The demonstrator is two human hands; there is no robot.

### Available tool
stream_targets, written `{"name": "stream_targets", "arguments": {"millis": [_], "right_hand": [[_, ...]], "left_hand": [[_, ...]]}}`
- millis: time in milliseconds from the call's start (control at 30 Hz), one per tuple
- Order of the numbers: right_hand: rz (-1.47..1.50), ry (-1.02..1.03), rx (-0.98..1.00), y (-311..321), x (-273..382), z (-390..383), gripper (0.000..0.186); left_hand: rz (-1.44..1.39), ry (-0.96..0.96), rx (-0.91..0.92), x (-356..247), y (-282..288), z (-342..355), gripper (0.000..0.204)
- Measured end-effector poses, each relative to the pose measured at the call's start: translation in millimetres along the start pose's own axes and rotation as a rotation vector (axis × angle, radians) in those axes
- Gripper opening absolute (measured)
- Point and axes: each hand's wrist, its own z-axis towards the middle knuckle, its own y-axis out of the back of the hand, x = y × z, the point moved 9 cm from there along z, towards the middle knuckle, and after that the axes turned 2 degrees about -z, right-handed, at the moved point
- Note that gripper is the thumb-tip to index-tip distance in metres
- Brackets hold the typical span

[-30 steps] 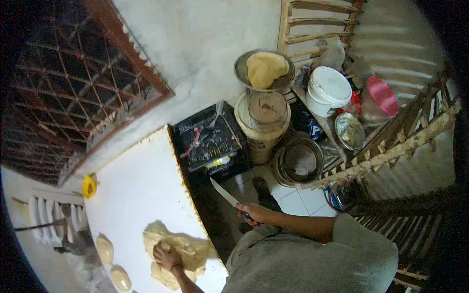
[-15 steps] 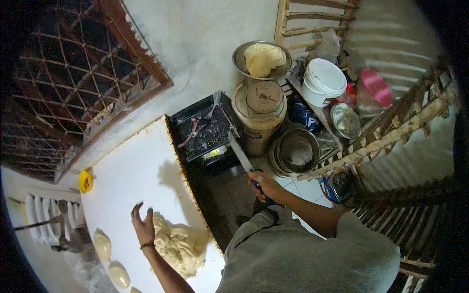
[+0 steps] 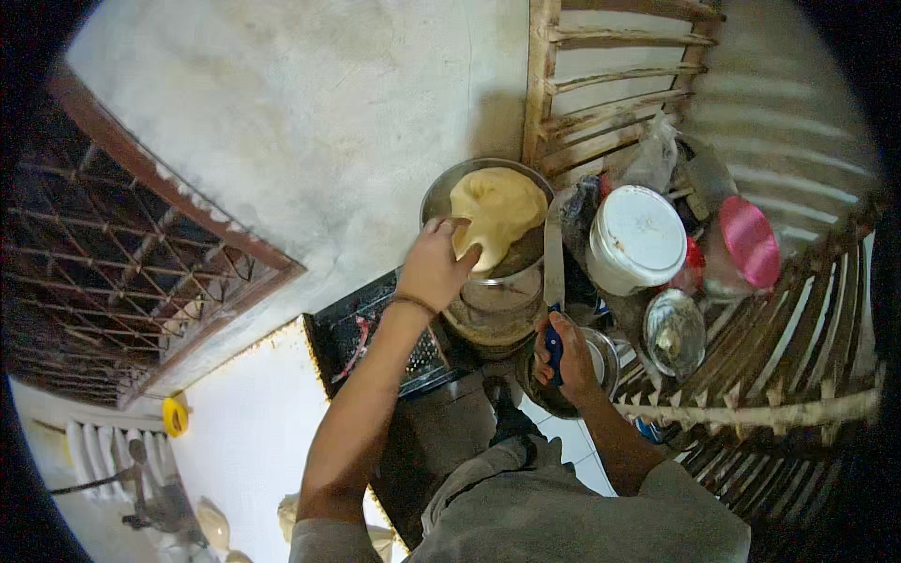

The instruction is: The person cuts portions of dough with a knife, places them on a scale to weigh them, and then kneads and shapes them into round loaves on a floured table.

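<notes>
Two hands work apart around the middle of the frame: the left hand has its fingers parted at the near edge of a dough lump, while the right hand grips the blue handle of a kitchen knife. The dough lies in a metal bowl at upper centre, apparently perched above a bucket; a hard tug on clinging dough could tip it. The bare blade stands beside the bowl's rim, so a careless swing could nick the left hand. The dough looks soft, pale yellow and smoothly folded; the bowl is round and shallow, the blade long and flat.
</notes>
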Motion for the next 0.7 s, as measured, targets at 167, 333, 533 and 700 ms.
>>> {"name": "stream_targets", "arguments": {"millis": [167, 333, 533, 700], "right_hand": [[-0.047, -0.084, -0.028, 7, 15, 49, 0.042], [0.045, -0.191, 0.040, -15, 15, 75, 0.043], [0.025, -0.245, 0.078, -36, 9, 116, 0.043], [0.127, -0.355, 0.052, -62, 4, 105, 0.042]], "left_hand": [[0.320, -0.034, 0.016, 4, -61, 70, 0.040], [-0.135, 0.067, -0.020, 31, -44, 92, 0.022], [-0.105, -0.120, 0.168, -15, -36, 96, 0.017], [-0.161, -0.066, 0.153, -18, -19, 116, 0.015]]}}
